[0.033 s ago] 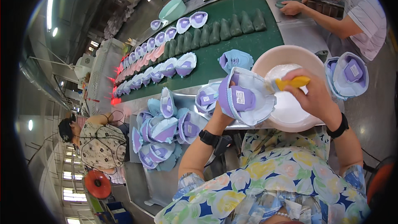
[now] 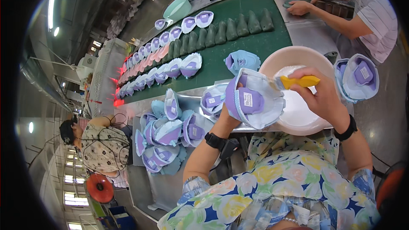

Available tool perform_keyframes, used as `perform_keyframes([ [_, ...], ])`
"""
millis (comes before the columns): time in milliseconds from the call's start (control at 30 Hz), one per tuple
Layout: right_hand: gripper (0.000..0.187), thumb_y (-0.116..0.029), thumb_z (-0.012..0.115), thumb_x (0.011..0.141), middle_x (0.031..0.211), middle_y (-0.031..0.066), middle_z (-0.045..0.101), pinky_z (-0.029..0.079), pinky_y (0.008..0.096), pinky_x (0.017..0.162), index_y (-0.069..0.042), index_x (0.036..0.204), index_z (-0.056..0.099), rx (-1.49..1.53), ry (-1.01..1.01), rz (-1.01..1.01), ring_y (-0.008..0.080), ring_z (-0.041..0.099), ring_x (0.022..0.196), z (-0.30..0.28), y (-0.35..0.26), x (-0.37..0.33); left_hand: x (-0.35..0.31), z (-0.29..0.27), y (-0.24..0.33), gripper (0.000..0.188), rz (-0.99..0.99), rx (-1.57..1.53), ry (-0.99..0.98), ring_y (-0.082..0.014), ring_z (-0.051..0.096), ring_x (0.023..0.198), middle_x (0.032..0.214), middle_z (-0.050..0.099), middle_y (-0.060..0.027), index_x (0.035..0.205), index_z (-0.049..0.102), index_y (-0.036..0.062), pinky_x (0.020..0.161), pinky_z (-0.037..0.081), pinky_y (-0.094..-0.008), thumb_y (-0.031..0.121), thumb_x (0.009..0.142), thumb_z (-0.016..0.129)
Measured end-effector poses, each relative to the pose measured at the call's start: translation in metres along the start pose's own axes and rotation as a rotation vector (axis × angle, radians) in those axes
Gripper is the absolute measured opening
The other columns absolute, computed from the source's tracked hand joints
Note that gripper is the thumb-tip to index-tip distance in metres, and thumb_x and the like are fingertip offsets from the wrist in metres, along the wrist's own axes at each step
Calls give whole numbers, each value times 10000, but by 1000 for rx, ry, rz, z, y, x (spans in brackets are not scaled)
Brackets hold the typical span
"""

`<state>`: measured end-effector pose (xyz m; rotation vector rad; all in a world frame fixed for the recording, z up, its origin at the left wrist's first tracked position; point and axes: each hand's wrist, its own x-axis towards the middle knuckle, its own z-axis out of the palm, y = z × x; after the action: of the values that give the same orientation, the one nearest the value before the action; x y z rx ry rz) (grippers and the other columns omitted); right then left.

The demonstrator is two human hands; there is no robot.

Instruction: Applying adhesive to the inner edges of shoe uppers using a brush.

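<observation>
My left hand [image 2: 230, 113] grips a light blue and purple shoe upper [image 2: 258, 102] from beneath, its open underside turned up and a white label showing inside; most of the fingers are behind it. Closed round a yellow-handled brush [image 2: 301, 81], my right hand [image 2: 324, 98] keeps the bristles at the upper's far right rim. Under that hand stands a pale pink basin [image 2: 279, 57] with white liquid in it. Another upper [image 2: 213, 100] rests just left of the held one, and a blue one [image 2: 242, 62] lies beyond it.
A metal tray at left holds a heap of uppers [image 2: 164, 138]. Rows of uppers and dark shoe lasts [image 2: 221, 33] stand on a green conveyor belt [image 2: 266, 10]. More uppers [image 2: 357, 78] lie right of the basin. Co-workers are at the far right, far side and left.
The brush has shifted slightly left and up along the upper's rim, its bristles now nearer the far edge. The held upper has barely moved.
</observation>
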<state>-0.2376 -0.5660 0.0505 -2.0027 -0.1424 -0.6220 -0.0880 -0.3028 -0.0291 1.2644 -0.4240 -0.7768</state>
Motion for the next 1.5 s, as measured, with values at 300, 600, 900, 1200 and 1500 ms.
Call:
perform_keyframes([
  [300, 173, -63, 716, 886, 961, 138, 696, 505, 324, 826, -4, 1028, 637, 8, 84, 255, 258, 680, 930, -10, 15, 12, 17, -143, -34, 370, 262, 962, 307, -263, 649, 1140, 1295, 624, -106, 1415, 471, 94, 917, 567, -382, 151, 1050, 488],
  [600, 145, -34, 689, 878, 967, 116, 716, 510, 316, 832, -10, 1010, 637, 74, 63, 498, 231, 688, 909, -8, 39, 2, 143, -252, -7, 556, 198, -36, 534, -324, 603, 1201, 1348, 546, -161, 1461, 318, 100, 945, 570, -444, -6, 958, 531],
  [900, 139, -42, 699, 894, 947, 125, 699, 519, 304, 765, 14, 996, 623, -72, -69, 583, 224, 690, 837, -21, 46, -7, 183, -247, -25, 473, 465, 1496, 737, -433, 556, 1183, 1276, 619, -219, 1266, 598, 14, 1039, 434, -475, -34, 795, 605],
  [1200, 167, -88, 690, 931, 880, 122, 689, 522, 306, 707, 15, 1022, 595, 6, -108, 604, 209, 687, 763, 3, 59, 11, 228, -158, -38, 342, 249, 1833, -621, -268, 608, 1187, 1274, 660, -44, 1133, 743, 194, 996, 481, -448, 105, 815, 653],
  [1500, 171, -145, 661, 917, 913, 212, 694, 527, 479, 770, -19, 1014, 599, -223, -647, 444, 414, 671, 857, 37, 54, -13, 195, -122, -20, 450, 115, 1467, -188, -358, 646, 1094, 1152, 651, -198, 1349, 535, 150, 893, 533, -439, 98, 914, 638],
])
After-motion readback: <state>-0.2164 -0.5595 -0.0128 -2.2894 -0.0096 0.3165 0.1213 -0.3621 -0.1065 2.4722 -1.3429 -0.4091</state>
